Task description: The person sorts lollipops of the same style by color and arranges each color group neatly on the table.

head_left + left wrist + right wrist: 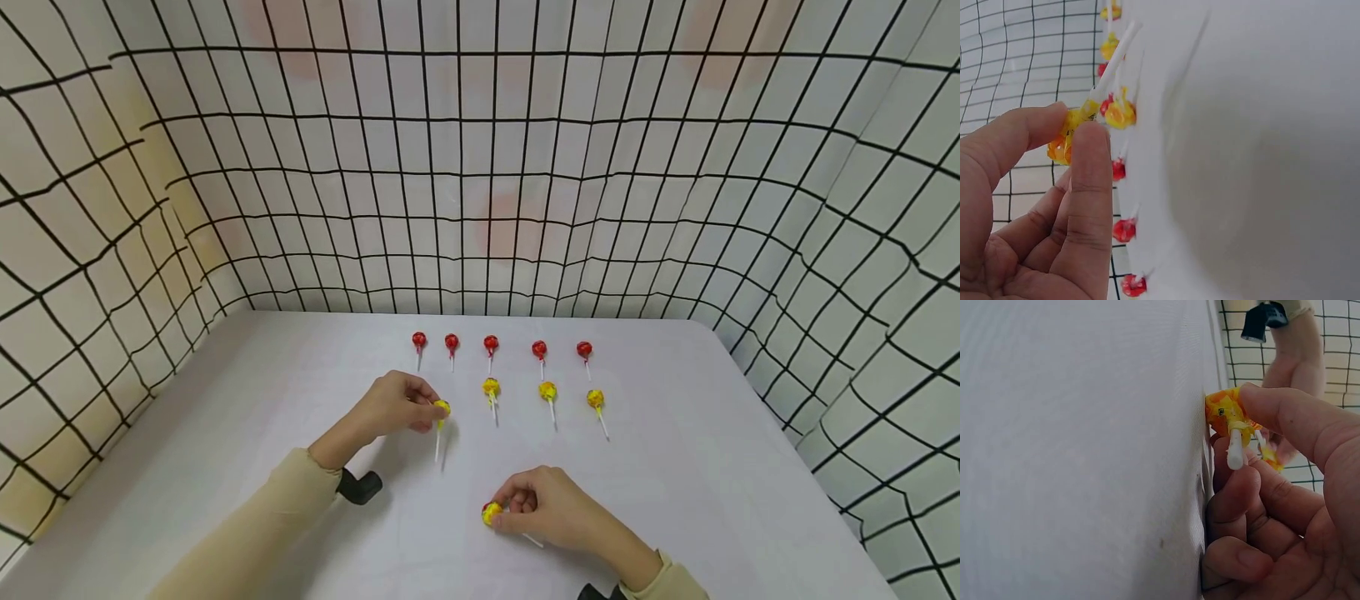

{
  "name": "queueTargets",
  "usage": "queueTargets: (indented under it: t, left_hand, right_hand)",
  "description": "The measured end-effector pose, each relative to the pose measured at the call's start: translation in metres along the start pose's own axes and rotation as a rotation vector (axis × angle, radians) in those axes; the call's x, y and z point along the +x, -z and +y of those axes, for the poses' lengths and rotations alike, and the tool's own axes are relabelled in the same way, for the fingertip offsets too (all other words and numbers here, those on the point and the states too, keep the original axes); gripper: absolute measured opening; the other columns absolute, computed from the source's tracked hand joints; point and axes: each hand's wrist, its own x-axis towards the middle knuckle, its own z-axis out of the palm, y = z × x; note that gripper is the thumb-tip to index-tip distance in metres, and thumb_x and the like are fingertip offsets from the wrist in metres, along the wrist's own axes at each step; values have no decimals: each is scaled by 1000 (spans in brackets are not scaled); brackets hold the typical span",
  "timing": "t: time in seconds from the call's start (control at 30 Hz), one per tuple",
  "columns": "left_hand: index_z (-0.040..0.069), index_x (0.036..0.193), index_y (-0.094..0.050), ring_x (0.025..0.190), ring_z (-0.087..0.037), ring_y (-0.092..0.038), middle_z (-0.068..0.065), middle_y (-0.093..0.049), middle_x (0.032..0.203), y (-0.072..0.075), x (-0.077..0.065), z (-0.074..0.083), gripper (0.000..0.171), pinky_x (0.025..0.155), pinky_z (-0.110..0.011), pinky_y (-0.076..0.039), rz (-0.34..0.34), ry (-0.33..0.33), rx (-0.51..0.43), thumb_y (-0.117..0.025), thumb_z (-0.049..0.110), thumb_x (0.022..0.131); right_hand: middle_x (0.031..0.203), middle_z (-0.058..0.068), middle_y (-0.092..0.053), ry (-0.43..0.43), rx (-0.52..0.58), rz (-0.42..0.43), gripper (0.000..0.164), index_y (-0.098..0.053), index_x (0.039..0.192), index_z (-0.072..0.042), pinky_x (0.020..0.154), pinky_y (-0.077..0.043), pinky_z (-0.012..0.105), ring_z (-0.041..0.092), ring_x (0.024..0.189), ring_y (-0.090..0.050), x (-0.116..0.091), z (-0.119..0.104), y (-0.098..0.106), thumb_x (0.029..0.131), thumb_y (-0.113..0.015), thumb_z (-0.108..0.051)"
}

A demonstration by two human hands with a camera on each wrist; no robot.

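My left hand [395, 406] pinches a yellow-wrapped lollipop [442, 407] by its head between thumb and finger, the white stick pointing down toward me. In the left wrist view that lollipop [1071, 136] is held away from the others. Nearer the front, my right hand [552, 507] pinches another yellow lollipop [491, 512], low at the white tabletop; a bit of red shows on its wrapper. Its white stick [1235, 450] points at the camera in the right wrist view. Beside my left hand lies a yellow lollipop [491, 387], first of several in that row.
A row of several red lollipops [491, 343] lies behind the yellow ones, sticks toward me. Two more yellow lollipops, one in the middle [548, 391] and one at the right [596, 399], continue the front row. A black-grid white curtain [517, 167] surrounds the white table [720, 500].
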Motion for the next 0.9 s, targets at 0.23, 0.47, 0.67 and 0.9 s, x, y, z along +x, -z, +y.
queueTargets:
  t: [0.23, 0.47, 0.67, 0.9]
  left_hand:
    - [6, 100, -75, 69, -11, -73, -5, -74, 87, 1, 22, -1, 24, 70, -24, -60, 40, 44, -6, -88, 24, 91]
    - [8, 98, -76, 69, -10, -73, -3, -75, 85, -3, 41, 4, 23, 70, -23, -57, 62, 70, 27, -88, 27, 91]
    - [9, 96, -76, 68, -9, -73, -2, -76, 83, -4, 52, 6, 22, 69, -22, -56, 81, 65, 42, -89, 26, 90]
    - [8, 95, -76, 68, -9, -72, -3, -75, 83, -5, 61, 5, 22, 67, -21, -55, 86, 63, 55, -89, 25, 90]
  right_hand:
    - [75, -7, -60, -25, 14, 2, 16, -79, 100, -15, 58, -37, 16, 2, 64, -48, 0, -1, 0, 92, -86, -26]
    - [75, -7, -60, -31, 4, 6, 16, -79, 100, -15, 58, -38, 17, 2, 64, -48, 1, 0, 0, 92, -86, -26]
    - [75, -7, -61, -43, 14, -2, 16, -79, 101, -15, 59, -38, 16, 3, 65, -49, 1, -1, 1, 92, -86, -26]
    - [77, -6, -61, -51, 28, -13, 17, -78, 102, -15, 60, -39, 17, 4, 67, -50, 1, -1, 1, 92, -86, -27]
